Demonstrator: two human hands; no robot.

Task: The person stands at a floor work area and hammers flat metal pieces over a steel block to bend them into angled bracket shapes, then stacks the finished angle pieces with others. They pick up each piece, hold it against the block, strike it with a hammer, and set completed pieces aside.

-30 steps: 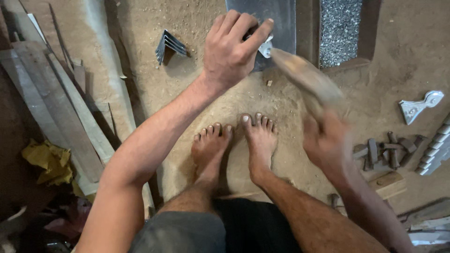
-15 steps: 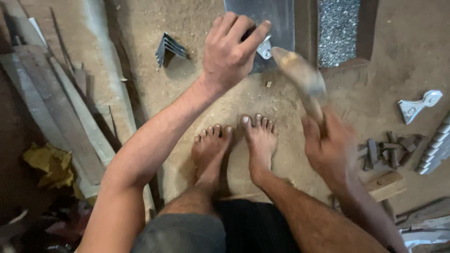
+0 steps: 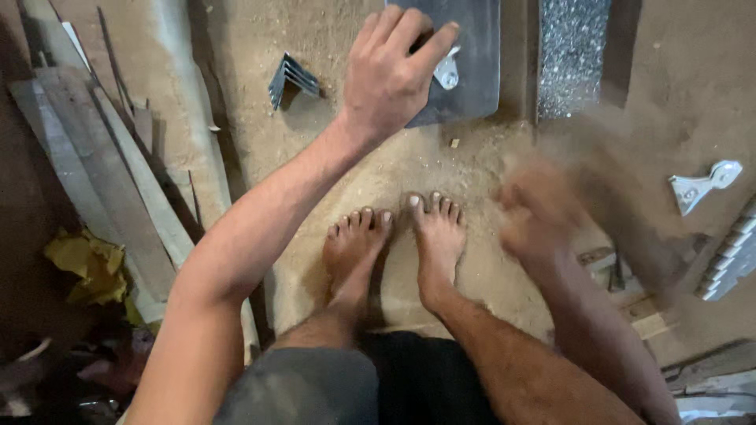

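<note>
- Left hand [image 3: 391, 71]: set at the top centre of the sandy earth floor [image 3: 331, 157], fingers bent and drawn together, fingertips pinched on a small silvery metal fitting [image 3: 446, 72] and pressed down with it onto a flat dark grey metal sheet [image 3: 472, 55].
- Flat dark grey metal sheet: laid on the floor at its top edge, its lower corner just beside the left wrist; the small silvery metal fitting is seen on its left part.
- Right hand [image 3: 543, 216]: heavily blurred, right of centre, well apart from the sheet; whether it is spread or closed cannot be told, and nothing clear can be made out in its grasp.
- Two bare feet [image 3: 394, 244]: planted side by side on the floor at centre, below the sheet, between the two forearms.
- Stack of folded grey metal angle brackets [image 3: 293, 79]: lying on the floor left of the left hand, apart from it.
- Speckled grey stone slab [image 3: 573, 55]: set upright-looking at the top edge, just right of the sheet.
- White metal bracket [image 3: 701, 187]: resting near the right edge.
- Weathered wooden planks [image 3: 94, 173]: piled along the left edge.
- Crumpled yellow cloth [image 3: 87, 267]: lying beside the planks at the left edge.
</note>
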